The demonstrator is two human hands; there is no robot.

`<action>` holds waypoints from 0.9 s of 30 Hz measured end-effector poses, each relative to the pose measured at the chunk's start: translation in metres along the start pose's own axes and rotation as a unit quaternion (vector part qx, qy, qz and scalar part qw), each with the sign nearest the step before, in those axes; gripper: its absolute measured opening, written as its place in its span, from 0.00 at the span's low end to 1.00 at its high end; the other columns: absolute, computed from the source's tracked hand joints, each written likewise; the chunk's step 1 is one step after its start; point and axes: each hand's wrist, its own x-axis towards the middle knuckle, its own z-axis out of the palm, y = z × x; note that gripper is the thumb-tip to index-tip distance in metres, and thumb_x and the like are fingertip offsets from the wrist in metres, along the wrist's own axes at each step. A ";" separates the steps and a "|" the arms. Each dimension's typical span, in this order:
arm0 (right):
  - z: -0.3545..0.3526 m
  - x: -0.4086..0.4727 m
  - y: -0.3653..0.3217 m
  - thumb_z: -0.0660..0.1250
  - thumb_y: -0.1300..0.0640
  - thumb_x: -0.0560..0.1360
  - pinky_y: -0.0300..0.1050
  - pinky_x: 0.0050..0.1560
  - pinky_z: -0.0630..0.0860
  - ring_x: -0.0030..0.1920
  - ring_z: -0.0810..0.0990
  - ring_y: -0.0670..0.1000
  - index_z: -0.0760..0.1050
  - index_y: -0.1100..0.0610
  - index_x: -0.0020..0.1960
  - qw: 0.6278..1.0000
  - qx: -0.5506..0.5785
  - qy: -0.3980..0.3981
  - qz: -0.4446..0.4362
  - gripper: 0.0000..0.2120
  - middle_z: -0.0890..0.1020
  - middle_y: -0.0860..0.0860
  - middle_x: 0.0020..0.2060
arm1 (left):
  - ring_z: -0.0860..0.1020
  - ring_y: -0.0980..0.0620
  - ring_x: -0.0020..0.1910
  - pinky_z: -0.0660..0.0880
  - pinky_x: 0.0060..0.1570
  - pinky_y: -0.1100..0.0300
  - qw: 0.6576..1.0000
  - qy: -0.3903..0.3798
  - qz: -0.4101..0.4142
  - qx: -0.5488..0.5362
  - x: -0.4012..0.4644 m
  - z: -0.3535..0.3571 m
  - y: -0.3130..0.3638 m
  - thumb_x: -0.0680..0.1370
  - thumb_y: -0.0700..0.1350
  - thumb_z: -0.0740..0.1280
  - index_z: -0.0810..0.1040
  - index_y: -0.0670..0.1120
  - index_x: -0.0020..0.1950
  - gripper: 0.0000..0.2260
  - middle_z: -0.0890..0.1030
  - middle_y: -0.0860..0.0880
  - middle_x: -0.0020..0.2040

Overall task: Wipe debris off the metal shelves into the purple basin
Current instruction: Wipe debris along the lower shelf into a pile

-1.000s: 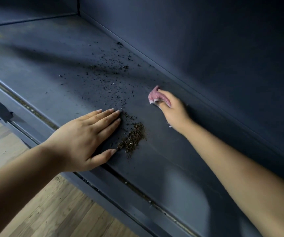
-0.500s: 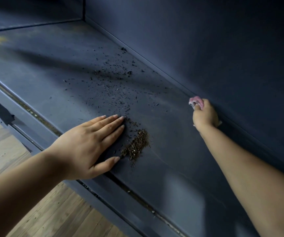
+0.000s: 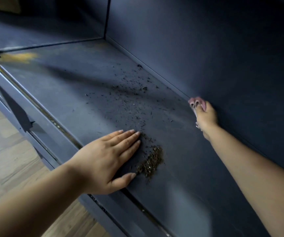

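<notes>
Where hand (image 3: 204, 117) clutches, cloth (image 3: 196, 101) half-hidden.

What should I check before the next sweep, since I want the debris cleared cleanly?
1. Pink cloth gripped by right hand: ok.
2. Cloth at the back wall, behind the scattered crumbs: ok.
3. Left hand flat on the metal shelf beside the debris pile: ok.
4. Purple basin ready below the edge: cannot tell, not in view.
5. Shelf free of crumbs: not ok.
</notes>
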 end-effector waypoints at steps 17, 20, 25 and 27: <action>0.022 -0.107 -0.025 0.61 0.65 0.78 0.38 0.70 0.62 0.70 0.64 0.44 0.69 0.53 0.68 0.929 0.010 -0.336 -0.159 0.20 0.67 0.46 0.70 | 0.70 0.41 0.69 0.59 0.68 0.51 1.000 0.014 0.001 -0.005 -0.001 0.002 -0.001 0.79 0.60 0.47 0.71 0.37 0.70 0.33 0.70 0.38 0.70; 0.010 -0.109 -0.030 0.60 0.68 0.78 0.33 0.63 0.69 0.59 0.74 0.38 0.73 0.49 0.59 0.920 0.070 -0.352 -0.156 0.17 0.75 0.43 0.60 | 0.70 0.41 0.69 0.59 0.68 0.51 1.000 0.010 0.000 -0.004 0.000 0.001 0.000 0.80 0.60 0.46 0.71 0.37 0.70 0.33 0.70 0.38 0.70; -0.002 -0.049 -0.008 0.59 0.58 0.80 0.30 0.36 0.74 0.41 0.76 0.42 0.72 0.54 0.63 0.989 -0.010 -0.094 -0.112 0.12 0.78 0.49 0.52 | 0.69 0.42 0.70 0.58 0.69 0.51 1.000 0.017 0.002 0.002 -0.001 0.003 -0.001 0.79 0.60 0.50 0.71 0.37 0.70 0.32 0.70 0.38 0.70; 0.003 -0.039 0.004 0.59 0.51 0.79 0.41 0.39 0.75 0.46 0.79 0.51 0.73 0.50 0.64 0.988 -0.079 -0.096 -0.092 0.14 0.80 0.52 0.55 | 0.69 0.42 0.70 0.58 0.69 0.51 1.000 0.017 0.001 0.005 -0.001 0.003 -0.001 0.77 0.60 0.53 0.71 0.37 0.70 0.32 0.70 0.38 0.70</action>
